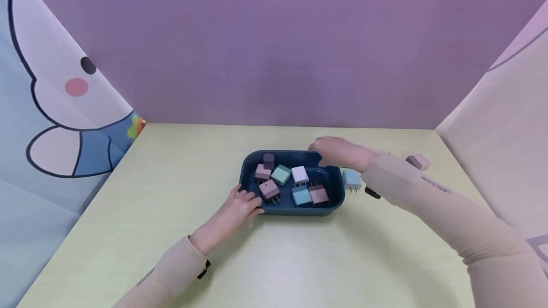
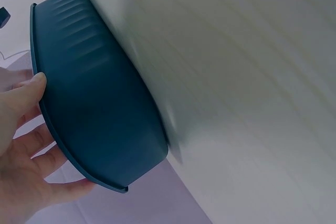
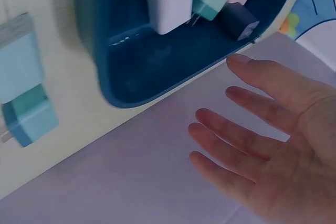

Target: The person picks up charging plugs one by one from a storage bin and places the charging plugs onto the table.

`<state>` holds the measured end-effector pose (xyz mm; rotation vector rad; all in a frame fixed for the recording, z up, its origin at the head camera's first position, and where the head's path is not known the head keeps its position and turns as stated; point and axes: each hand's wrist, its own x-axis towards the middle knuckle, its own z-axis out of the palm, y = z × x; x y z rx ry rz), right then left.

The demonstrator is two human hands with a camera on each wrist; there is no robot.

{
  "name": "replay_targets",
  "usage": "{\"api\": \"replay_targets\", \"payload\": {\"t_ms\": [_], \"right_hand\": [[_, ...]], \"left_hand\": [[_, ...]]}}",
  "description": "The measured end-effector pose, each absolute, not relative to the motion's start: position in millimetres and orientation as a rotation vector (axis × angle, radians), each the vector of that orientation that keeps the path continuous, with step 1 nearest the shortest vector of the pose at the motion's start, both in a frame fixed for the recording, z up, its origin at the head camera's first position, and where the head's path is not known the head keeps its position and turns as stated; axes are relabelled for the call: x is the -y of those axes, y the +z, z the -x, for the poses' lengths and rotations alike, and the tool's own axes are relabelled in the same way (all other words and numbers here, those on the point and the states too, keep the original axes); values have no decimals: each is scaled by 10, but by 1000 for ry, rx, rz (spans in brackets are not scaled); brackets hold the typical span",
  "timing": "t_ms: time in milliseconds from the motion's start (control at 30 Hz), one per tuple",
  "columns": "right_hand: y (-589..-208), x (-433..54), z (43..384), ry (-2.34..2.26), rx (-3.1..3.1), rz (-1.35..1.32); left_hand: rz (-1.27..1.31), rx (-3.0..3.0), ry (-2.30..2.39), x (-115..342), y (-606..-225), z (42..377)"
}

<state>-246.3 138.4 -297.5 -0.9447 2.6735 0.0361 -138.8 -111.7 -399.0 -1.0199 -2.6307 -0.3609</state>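
A dark blue tray on the table holds several plug-in chargers with metal prongs, among them a green charger, a white charger and a light blue charger. My left hand grips the tray's near left corner; in the left wrist view its thumb presses on the rim, with the other fingers behind the edge. At the far right corner of the tray is my right hand. The right wrist view shows its fingers spread and loosely straight, holding nothing, with the thumb close to the rim.
Just right of the tray lies a pale blue charger, prongs toward me. A mauve charger sits farther right, partly behind the right sleeve. In the right wrist view, a teal-and-blue charger lies on the table. A purple backdrop stands behind.
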Motion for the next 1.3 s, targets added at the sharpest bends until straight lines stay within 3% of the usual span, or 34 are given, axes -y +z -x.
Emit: {"api": "replay_targets", "payload": {"t_ms": [1300], "right_hand": [[-3261,-509,2354,16,-2476,1036]], "left_hand": [[1040,2549,-329,1121,-4026,1409]]}}
